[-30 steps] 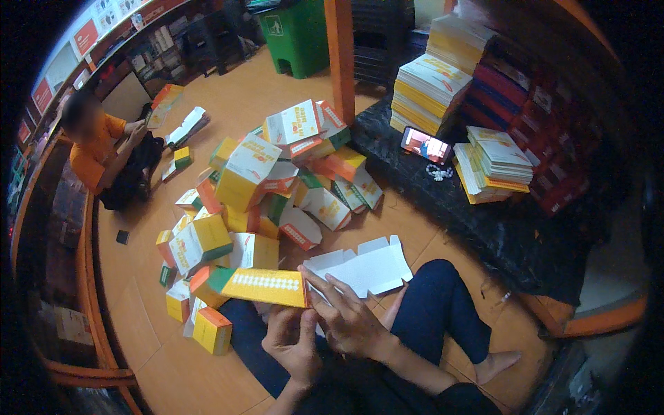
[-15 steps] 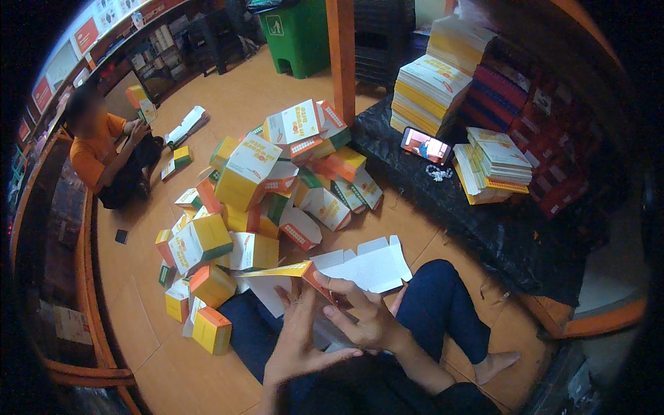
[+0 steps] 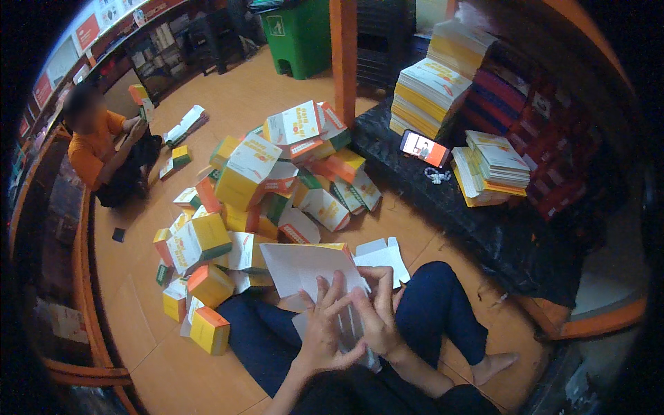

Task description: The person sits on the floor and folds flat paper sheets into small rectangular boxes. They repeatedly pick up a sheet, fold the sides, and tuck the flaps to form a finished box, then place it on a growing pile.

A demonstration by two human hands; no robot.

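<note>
A partly folded cardboard box (image 3: 294, 266) is held up above my lap, its plain white inside turned toward me. A thin yellow strip shows along its far edge. My left hand (image 3: 321, 339) grips the lower part of the box, fingers pressed against the white panels. On the other side, my right hand (image 3: 377, 321) pinches the box's right edge with bent fingers. Both hands' fingertips nearly meet on the folds. Behind it on the floor lies a flat unfolded white box sheet (image 3: 384, 259), partly hidden by the held box.
A heap of folded yellow, white, orange and green boxes (image 3: 242, 169) covers the floor ahead. At right, a black-covered platform (image 3: 477, 235) carries a lit phone (image 3: 423, 149) and stacks of flat boxes (image 3: 425, 90). Another person (image 3: 104, 149) sits at left. A green bin (image 3: 297, 41) stands behind.
The box in my hands has turned, so its broad white inner panel now faces me instead of its edge. The phone's picture has changed.
</note>
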